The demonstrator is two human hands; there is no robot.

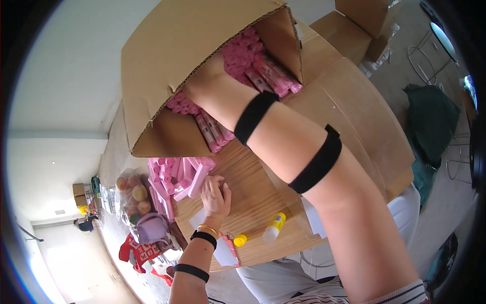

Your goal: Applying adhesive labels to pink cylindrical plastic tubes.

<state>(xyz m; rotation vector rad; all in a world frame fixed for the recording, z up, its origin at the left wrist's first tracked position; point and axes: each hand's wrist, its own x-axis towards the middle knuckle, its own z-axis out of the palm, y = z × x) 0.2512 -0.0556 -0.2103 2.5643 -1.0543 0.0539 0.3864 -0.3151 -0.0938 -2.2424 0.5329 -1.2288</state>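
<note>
A large cardboard box (177, 55) lies on the table with its opening toward me. Rows of pink plastic-wrapped rolls (276, 73) fill its inside. My right hand (208, 75) reaches into the opening over the rolls; its fingers are hidden behind the top flap. My left hand (216, 197) rests on the wooden table (248, 190), its fingers loosely spread and holding nothing. It lies beside a heap of loose pink rolls (195, 177). Nearer me are an uncapped glue stick (275, 227), its yellow cap (240, 240) and a white paper sheet (225, 253).
Left of the table are a clear bag of fruit (136, 195), a lilac bag (153, 228) and a red patterned bag (137, 253). A flattened cardboard sheet (349, 111) covers the table's right part. Beyond it stands another open box (344, 35); dark green cloth (430, 121) hangs at right.
</note>
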